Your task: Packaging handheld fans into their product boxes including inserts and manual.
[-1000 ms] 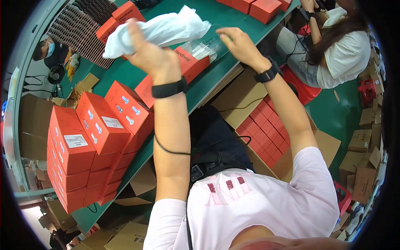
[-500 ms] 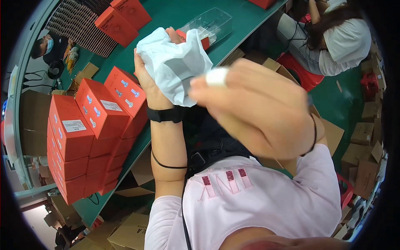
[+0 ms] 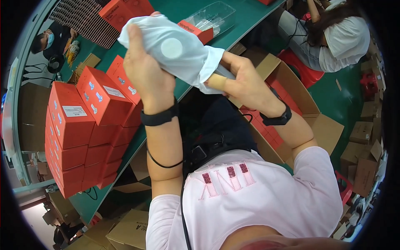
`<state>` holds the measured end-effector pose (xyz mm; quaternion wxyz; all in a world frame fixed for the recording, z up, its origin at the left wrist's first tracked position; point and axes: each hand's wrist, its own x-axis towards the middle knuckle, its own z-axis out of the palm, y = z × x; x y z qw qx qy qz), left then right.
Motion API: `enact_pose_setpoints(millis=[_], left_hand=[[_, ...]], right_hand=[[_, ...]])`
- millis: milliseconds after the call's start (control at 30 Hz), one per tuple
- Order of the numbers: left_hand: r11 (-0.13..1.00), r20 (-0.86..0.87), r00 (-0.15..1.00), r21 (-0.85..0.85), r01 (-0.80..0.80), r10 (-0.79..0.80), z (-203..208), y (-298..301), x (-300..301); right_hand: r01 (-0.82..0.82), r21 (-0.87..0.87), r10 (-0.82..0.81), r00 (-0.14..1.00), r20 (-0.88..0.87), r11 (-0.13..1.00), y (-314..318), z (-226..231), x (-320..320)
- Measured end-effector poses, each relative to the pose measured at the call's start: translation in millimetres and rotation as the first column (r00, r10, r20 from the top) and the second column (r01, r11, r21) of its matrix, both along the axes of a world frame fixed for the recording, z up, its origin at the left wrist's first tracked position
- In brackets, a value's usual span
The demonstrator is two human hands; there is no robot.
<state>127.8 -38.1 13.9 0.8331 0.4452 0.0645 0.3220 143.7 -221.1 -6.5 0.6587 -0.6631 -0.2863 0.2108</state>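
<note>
A soft white pouch (image 3: 160,35) with a round pale sticker on its side lies across both hands above the table. It looks filled, but its contents are hidden. My left hand (image 3: 143,66) is closed round its far left end, thumb on top. At the pouch's near right end my right hand (image 3: 246,81) grips the mouth, fingers at the folded rim and one digit wrapped in a beige band. Just beyond the pouch sit a small red box (image 3: 198,31) and a clear plastic tray (image 3: 212,18).
Stacked red boxes (image 3: 71,137) stand at the left of the green table (image 3: 250,23). An open carton (image 3: 308,96) holding red boxes is below my right arm. A seated person (image 3: 343,37) is at the far right, another person (image 3: 52,41) at the far left.
My right hand, blurred above the pouch's opening before, has come to its mouth and grips it. The pouch has turned from upright to lying lengthwise, and my left hand has shifted left.
</note>
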Motion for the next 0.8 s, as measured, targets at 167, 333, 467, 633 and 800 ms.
enact_pose_setpoints(millis=[167,333,467,633,800], left_hand=[[0.971,-0.05,0.99,-0.207,0.122,-0.135,-12.1,23.2,2.0],[0.858,-0.037,0.981,-0.493,0.148,-0.191,-26.1,29.5,3.3],[0.819,0.036,0.978,-0.541,0.192,-0.206,-40.5,37.8,4.9],[0.806,0.03,0.981,-0.566,0.174,-0.191,-31.8,36.0,3.0],[0.797,0.175,0.921,-0.462,0.39,-0.349,-30.9,9.4,-10.2]], right_hand=[[-0.139,-0.085,0.119,0.971,-0.208,0.987,-16.7,12.1,-2.4],[-0.121,-0.025,0.109,0.956,-0.274,0.992,-18.7,6.0,-1.9],[-0.114,-0.008,0.107,0.958,-0.264,0.993,-15.7,3.5,-4.1],[-0.111,0.002,0.107,0.959,-0.262,0.994,-16.6,1.3,-10.7],[-0.026,0.014,0.028,0.965,-0.259,1.0,-14.8,-0.8,-15.0]])
